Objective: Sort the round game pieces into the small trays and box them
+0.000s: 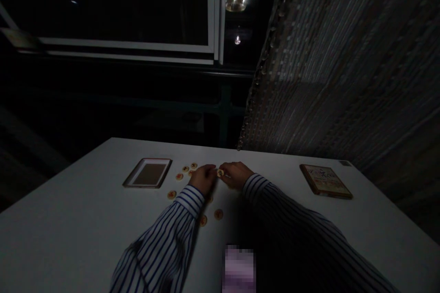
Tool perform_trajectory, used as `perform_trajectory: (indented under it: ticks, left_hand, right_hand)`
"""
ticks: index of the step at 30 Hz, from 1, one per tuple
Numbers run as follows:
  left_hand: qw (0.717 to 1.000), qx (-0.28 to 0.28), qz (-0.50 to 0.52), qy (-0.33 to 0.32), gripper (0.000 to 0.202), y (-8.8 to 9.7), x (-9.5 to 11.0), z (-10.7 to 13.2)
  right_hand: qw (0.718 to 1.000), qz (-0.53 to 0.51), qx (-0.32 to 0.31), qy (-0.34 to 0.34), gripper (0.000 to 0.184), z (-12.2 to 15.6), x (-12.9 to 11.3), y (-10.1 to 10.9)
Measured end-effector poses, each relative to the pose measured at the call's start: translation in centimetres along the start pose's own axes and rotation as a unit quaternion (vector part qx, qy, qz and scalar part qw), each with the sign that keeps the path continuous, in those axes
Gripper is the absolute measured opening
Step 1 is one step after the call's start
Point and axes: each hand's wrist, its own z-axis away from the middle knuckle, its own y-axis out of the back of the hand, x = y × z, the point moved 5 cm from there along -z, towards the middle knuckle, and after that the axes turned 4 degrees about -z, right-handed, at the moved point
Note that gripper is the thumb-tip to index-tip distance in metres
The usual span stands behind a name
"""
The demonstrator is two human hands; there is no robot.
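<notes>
My right hand [237, 174] pinches a round xiangqi piece [220, 173] with a dark mark, tilted up over the white table [113, 238]. Close beside it, my left hand [203, 177] has curled fingers, thumb toward forefinger; whatever they hold, if anything, is hidden. To the left lie several more pieces, among them one with a dark mark [194, 165] and some with red marks [179, 176]. Another red-marked piece [172, 195] is near my left cuff. Two pieces [203, 220] [218, 214] rest between my forearms, and another is partly covered by my left wrist.
A shallow open tray or box lid [129, 184] sits at the left of the table. At the right lies a flat box with printed writing [326, 181]. A bead-string curtain [302, 78] hangs behind the table's right side, with a white-framed window [137, 46] behind. The room is dim.
</notes>
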Motion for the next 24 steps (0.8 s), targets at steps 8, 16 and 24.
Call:
perform_trajectory:
  ticks: [8, 16, 24]
  left_hand:
    - [0.974, 0.001, 0.221, 0.05, 0.021, -0.7, 4.3, 5.0]
    - [0.93, -0.006, 0.353, 0.102, 0.019, -2.7, 5.2, 7.9]
    - [0.898, -0.024, 0.415, 0.143, 0.027, -3.7, 4.1, 8.6]
  right_hand:
    - [0.99, -0.122, 0.062, 0.036, 0.024, 6.6, -0.4, 1.1]
    - [0.889, -0.45, 0.072, -0.041, 0.035, 10.5, 1.0, -0.5]
    - [0.83, -0.546, 0.104, -0.053, 0.033, 10.4, 1.7, -1.3]
